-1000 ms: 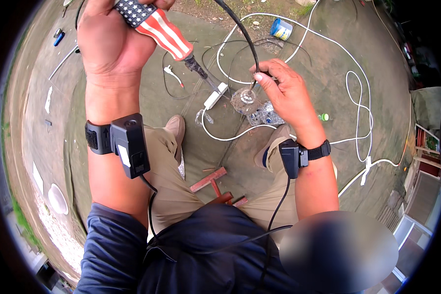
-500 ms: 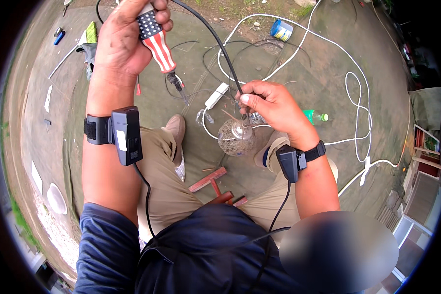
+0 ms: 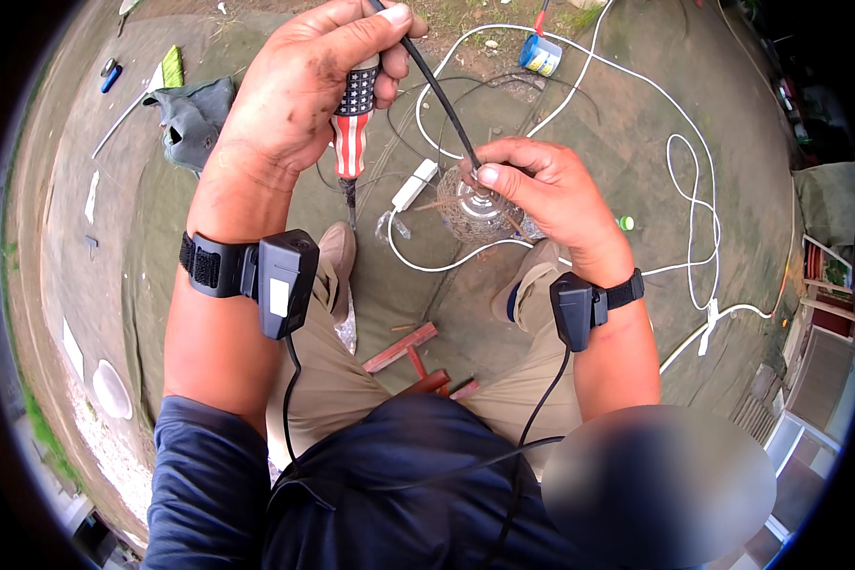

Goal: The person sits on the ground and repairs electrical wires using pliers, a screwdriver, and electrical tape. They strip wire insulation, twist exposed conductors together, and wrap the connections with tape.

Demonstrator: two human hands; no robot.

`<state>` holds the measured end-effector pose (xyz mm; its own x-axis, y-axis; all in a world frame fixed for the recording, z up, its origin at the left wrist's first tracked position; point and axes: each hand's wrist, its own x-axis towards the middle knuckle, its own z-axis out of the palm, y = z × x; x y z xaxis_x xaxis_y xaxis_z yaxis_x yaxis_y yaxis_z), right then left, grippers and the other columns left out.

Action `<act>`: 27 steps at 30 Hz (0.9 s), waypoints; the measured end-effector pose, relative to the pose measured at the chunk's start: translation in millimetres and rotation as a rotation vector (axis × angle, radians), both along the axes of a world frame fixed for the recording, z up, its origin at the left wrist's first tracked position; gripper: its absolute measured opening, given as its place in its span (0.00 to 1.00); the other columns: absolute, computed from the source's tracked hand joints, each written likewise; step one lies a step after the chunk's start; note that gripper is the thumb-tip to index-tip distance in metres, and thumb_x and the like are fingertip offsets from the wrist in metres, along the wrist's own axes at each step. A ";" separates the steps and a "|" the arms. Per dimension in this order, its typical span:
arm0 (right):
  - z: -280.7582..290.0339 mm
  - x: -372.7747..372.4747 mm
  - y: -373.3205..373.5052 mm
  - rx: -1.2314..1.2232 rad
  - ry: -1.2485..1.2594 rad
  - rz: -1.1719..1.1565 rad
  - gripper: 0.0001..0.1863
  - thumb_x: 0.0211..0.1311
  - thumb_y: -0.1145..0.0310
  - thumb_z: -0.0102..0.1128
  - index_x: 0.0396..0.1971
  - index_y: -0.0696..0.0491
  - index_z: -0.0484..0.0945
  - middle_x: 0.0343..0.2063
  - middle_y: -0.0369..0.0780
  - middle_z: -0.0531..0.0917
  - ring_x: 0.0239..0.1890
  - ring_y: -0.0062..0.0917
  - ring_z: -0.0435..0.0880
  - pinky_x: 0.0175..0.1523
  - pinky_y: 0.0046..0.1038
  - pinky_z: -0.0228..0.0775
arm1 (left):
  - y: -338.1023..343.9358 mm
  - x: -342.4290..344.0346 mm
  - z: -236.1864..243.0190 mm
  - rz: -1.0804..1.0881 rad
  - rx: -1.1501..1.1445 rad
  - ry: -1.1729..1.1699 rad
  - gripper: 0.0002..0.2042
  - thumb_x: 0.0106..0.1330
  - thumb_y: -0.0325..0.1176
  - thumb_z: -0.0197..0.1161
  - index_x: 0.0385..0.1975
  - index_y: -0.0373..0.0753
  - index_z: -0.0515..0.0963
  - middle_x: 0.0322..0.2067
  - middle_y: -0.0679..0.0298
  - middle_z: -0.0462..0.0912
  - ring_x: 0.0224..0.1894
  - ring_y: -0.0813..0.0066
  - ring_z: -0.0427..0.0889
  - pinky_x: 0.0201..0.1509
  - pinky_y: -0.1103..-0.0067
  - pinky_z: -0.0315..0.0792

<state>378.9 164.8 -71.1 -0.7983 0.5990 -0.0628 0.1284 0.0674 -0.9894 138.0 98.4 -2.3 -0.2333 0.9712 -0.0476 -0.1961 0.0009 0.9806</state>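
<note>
Ground [image 3: 627, 142]: a worn green-brown mat spreads under me, with dirt and grass along its far edge.
Left grip [image 3: 299, 90]: my fingers are closed round the tool, and my thumb and forefinger pinch the cord above it.
Tool [image 3: 350, 142]: its handle, patterned in stars and red and white stripes, hangs below my palm; its dark, narrow tip points down, apart from the globe.
Cord [image 3: 442, 100]: black, it slants from my left grip down to my right.
Right grip [image 3: 556, 185]: narrow, thumb and fingertips pinching the lower end of the cord.
Globe [image 3: 461, 214]: clear and finely patterned, with a silvery top, it sits just under my right fingertips; I cannot tell whether it touches the mat.
Strip [image 3: 414, 185]: white, lying to the left of the globe, with a white cable [image 3: 439, 270] curving from its near end.
Can [image 3: 540, 57]: blue and white, tipped on its side beyond my right grip.
Cloth [image 3: 195, 119]: grey, crumpled on the mat to the left of my left grip.
Shoes [image 3: 337, 256]: tan, planted apart, nearer me than the globe.
Frame [image 3: 401, 347]: reddish bars on the mat between my legs.
Wrists: a black box [image 3: 288, 285] strapped to each.
</note>
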 end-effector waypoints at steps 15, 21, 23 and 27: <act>10.4 -4.2 -8.2 -0.238 0.099 0.094 0.17 0.67 0.63 0.62 0.46 0.61 0.82 0.37 0.42 0.86 0.42 0.25 0.85 0.49 0.25 0.75 | 5.9 -10.5 -5.9 0.062 0.046 -0.127 0.11 0.70 0.36 0.60 0.41 0.32 0.77 0.23 0.68 0.76 0.24 0.81 0.73 0.29 0.81 0.70; -2.5 -6.1 -13.1 -0.330 0.222 0.163 0.16 0.70 0.64 0.58 0.47 0.61 0.81 0.36 0.40 0.86 0.40 0.22 0.84 0.46 0.24 0.75 | 10.9 -12.2 -18.0 0.019 -0.050 -0.286 0.11 0.71 0.36 0.60 0.42 0.34 0.77 0.22 0.71 0.75 0.24 0.82 0.72 0.28 0.82 0.70; -2.3 -9.0 -18.8 -0.374 0.283 0.147 0.16 0.70 0.63 0.58 0.46 0.62 0.80 0.35 0.40 0.86 0.39 0.22 0.84 0.45 0.25 0.76 | 11.8 -13.9 -20.4 0.007 -0.065 -0.330 0.11 0.71 0.36 0.60 0.42 0.34 0.77 0.22 0.71 0.74 0.24 0.82 0.72 0.28 0.82 0.70; 5.4 -7.7 -20.6 -0.507 0.259 0.157 0.18 0.69 0.61 0.60 0.47 0.61 0.79 0.35 0.41 0.85 0.37 0.23 0.84 0.43 0.25 0.77 | 13.9 -16.9 -23.7 0.007 -0.070 -0.373 0.11 0.71 0.36 0.60 0.42 0.34 0.76 0.22 0.71 0.74 0.24 0.81 0.71 0.28 0.82 0.70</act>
<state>371.2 144.2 -65.7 -0.9023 0.4188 -0.1020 -0.0947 -0.4235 -0.9009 121.0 112.3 -26.0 -0.1940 0.9610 -0.1970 -0.5401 0.0630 0.8392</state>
